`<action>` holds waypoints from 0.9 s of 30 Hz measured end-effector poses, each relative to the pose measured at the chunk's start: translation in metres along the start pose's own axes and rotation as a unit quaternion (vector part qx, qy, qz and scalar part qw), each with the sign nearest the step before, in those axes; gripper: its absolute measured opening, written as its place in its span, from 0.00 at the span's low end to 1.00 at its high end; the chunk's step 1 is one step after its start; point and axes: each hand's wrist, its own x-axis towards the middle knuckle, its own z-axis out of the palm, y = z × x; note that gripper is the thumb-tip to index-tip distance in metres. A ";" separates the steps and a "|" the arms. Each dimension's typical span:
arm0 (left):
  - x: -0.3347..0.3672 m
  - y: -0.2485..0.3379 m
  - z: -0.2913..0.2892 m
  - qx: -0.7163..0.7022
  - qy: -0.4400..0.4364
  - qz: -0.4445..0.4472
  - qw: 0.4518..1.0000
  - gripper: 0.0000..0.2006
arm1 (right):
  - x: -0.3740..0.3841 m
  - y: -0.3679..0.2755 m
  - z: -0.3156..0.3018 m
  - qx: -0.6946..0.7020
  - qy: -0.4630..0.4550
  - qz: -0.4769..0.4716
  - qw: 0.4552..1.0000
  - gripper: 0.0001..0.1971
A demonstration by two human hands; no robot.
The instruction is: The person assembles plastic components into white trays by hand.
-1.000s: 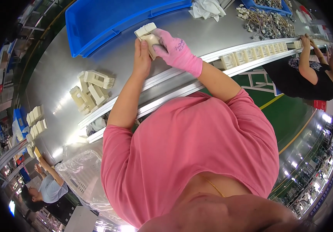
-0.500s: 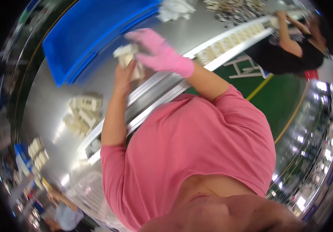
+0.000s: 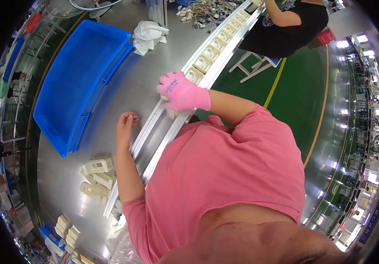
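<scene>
Shiny steel surface (image 3: 154, 66) here: pink-gloved right hand (image 3: 181, 91) presses a cream plastic housing (image 3: 172, 111) onto the aluminium rail (image 3: 154, 127) along its near edge; bare left hand (image 3: 125, 124), loosely curled and empty, rests beside it.

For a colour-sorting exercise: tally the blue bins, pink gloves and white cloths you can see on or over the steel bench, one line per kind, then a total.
Blue bin: 1
Pink glove, on the right hand: 1
White cloth: 1
Total: 3
</scene>
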 end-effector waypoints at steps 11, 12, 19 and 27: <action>0.014 -0.021 0.004 0.251 -0.030 0.029 0.967 0.10 | -0.011 0.091 0.044 -0.187 0.204 0.250 0.928 0.26; 0.017 -0.021 0.005 0.278 -0.035 0.023 0.960 0.11 | -0.012 0.103 0.047 -0.209 0.244 0.276 0.906 0.26; 0.011 -0.016 0.005 0.356 0.045 0.028 0.933 0.12 | 0.003 0.066 0.036 -0.056 0.339 0.032 0.938 0.23; -0.059 0.019 0.022 0.338 0.313 0.115 0.880 0.10 | 0.064 0.000 0.019 0.039 0.153 -0.330 0.931 0.20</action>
